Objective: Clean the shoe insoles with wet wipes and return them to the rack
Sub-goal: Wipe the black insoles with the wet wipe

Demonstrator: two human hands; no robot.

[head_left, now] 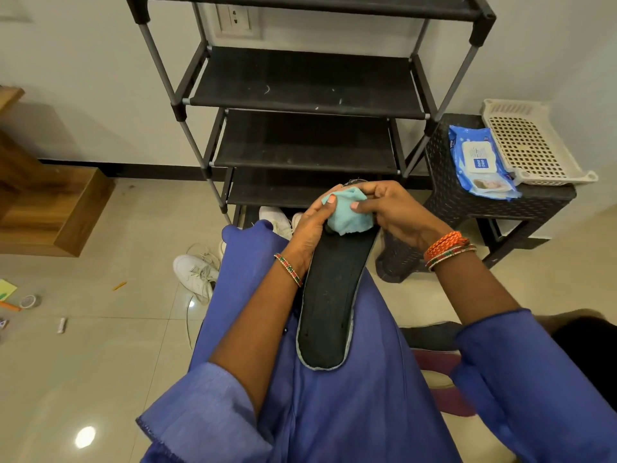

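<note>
Insole [329, 305] toe hidden under wipe [349, 213].

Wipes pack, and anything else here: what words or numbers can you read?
"mee mee", seen upside down, on the white lid of the wipes pack.
Small print above it on the lid: too blurred to read.
Rack, insole, basket: no words visible.

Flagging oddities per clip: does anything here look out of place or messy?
Yes. White sneakers lie on the floor with loose laces beside the empty rack, and small clutter, including a tape roll, is scattered at far left.
</note>
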